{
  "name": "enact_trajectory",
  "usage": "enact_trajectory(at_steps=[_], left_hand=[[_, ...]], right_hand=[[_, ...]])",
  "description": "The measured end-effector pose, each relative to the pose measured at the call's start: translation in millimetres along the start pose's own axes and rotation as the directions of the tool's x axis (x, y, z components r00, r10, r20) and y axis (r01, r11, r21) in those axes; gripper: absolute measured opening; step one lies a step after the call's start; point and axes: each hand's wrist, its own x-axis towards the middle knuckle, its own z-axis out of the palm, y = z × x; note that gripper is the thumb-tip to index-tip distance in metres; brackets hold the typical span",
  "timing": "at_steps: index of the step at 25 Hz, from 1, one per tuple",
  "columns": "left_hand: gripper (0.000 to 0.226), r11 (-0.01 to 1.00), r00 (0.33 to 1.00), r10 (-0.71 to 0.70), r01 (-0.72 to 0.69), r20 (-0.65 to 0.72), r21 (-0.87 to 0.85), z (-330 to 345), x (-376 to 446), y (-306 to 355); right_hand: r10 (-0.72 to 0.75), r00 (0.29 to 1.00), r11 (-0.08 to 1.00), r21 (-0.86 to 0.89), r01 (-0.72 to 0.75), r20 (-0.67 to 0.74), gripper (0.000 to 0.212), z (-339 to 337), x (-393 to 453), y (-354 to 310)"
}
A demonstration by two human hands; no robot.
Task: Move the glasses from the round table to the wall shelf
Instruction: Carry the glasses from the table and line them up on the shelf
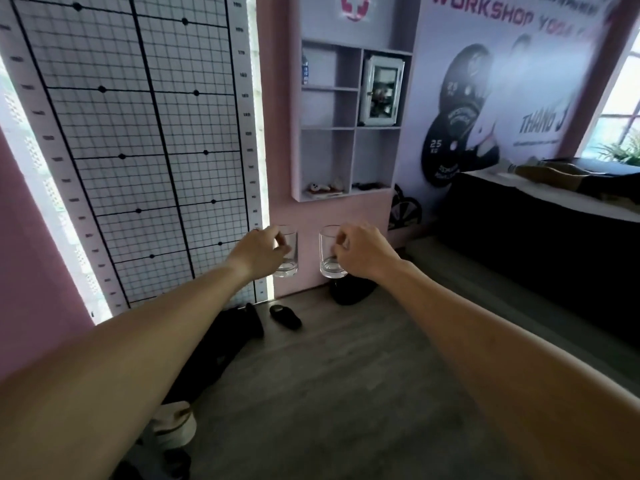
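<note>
Both my arms reach forward, each hand holding a clear, empty drinking glass upright in the air. My left hand (pixel 258 252) grips the left glass (pixel 289 252) from its left side. My right hand (pixel 363 251) grips the right glass (pixel 328 252) from its right side. The white wall shelf (pixel 356 128) hangs on the pink wall above and beyond the glasses, with several open compartments. Its lower compartments hold small items; the middle left ones look bare. The round table is out of view.
A small glass-door cabinet (pixel 381 90) fills the shelf's upper right compartment. A lit grid chart (pixel 138 133) covers the wall at left. A dark covered bench (pixel 540 230) stands at right. Dark shoes (pixel 285 317) and a black object (pixel 351 289) lie on the grey floor below the shelf.
</note>
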Motion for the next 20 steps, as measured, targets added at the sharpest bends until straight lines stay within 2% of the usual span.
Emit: enact_trajectory(at_steps=[9,13,20], left_hand=[[0.014,0.997,0.997,0.083,-0.083,0.006,-0.008,9.9,208.2,-7.0],[0.017,0.993,0.993,0.114,-0.115,-0.029,-0.013,16.7,279.9,-0.4],[0.021,0.994,0.991,0.110,-0.111,-0.072,-0.002,64.5,419.1,10.8]], right_hand=[[0.095,0.993,0.995,-0.016,-0.097,-0.064,0.016,1.6,180.9,59.7],[0.087,0.992,0.996,0.007,-0.087,-0.088,0.020,-1.5,240.7,86.2],[0.026,0.995,0.999,0.023,-0.024,-0.098,0.015,-0.2,361.4,169.7]])
